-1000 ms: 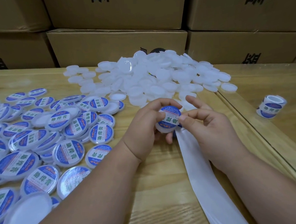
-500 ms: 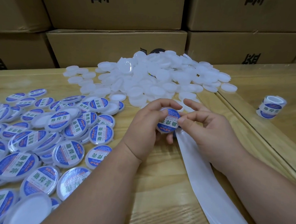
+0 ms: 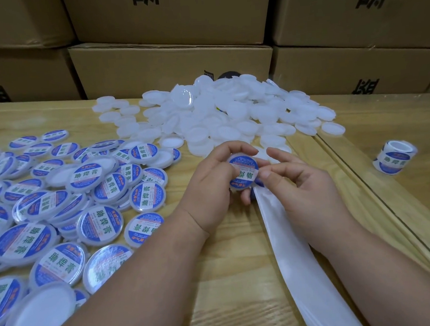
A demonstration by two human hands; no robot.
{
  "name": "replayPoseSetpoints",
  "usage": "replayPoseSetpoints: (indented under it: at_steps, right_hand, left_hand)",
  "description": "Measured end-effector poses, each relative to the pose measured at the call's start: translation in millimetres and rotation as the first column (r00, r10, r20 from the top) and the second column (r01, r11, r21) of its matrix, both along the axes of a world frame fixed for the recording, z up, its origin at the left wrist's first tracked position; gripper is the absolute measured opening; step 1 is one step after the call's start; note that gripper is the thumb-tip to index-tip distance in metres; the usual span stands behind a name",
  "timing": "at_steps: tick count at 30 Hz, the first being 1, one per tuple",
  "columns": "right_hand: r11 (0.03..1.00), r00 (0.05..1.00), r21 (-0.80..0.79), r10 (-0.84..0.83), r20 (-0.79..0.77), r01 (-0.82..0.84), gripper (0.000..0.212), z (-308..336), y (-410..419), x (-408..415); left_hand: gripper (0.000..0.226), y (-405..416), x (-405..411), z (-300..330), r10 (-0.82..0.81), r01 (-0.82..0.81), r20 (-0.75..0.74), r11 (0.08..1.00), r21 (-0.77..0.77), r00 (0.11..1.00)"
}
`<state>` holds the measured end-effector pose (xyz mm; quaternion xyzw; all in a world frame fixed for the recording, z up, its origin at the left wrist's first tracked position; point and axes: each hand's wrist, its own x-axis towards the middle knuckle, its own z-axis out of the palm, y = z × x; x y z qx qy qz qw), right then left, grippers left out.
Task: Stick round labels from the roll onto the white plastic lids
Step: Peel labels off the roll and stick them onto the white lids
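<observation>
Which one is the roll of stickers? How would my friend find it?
Start at the big heap of plain white lids at the back of the wooden table. Look right, past the groove in the tabletop. The roll of stickers stands there alone, a short fat tube, unlike the flat lids.

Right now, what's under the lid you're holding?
Below the lid, gripped by the left hand, a white backing strip trails toward the camera, with a blue label edge beside it. The rest is hidden.
</observation>
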<state>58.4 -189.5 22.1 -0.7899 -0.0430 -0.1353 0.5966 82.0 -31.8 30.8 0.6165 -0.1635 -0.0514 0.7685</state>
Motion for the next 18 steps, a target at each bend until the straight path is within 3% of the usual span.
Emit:
replayPoseSetpoints:
  at_steps: [6, 9, 16, 18]
  right_hand:
    - [0.981, 0.994, 0.164, -0.110, 0.018, 0.105, 0.026, 0, -4, 1]
    - [0.964, 0.985, 0.210, -0.172, 0.012, 0.165, 0.025, -3, -13, 6]
    - [0.962, 0.979, 0.193, -0.202, 0.025, 0.194, 0.024, -6, -15, 10]
    - [0.962, 0.972, 0.155, -0.231, 0.030, 0.224, 0.025, -8, -16, 13]
  left_hand:
    - [0.046, 2, 5, -6, 0.114, -0.115, -0.023, 0.993, -0.017, 0.993]
    - [0.036, 4, 9, -10, 0.180, -0.182, 0.036, 0.982, 0.046, 0.983]
    - [0.016, 5, 11, -9, 0.257, -0.258, 0.024, 0.962, 0.088, 0.966]
    - [0.026, 4, 11, -6, 0.273, -0.270, -0.032, 0.961, 0.061, 0.962]
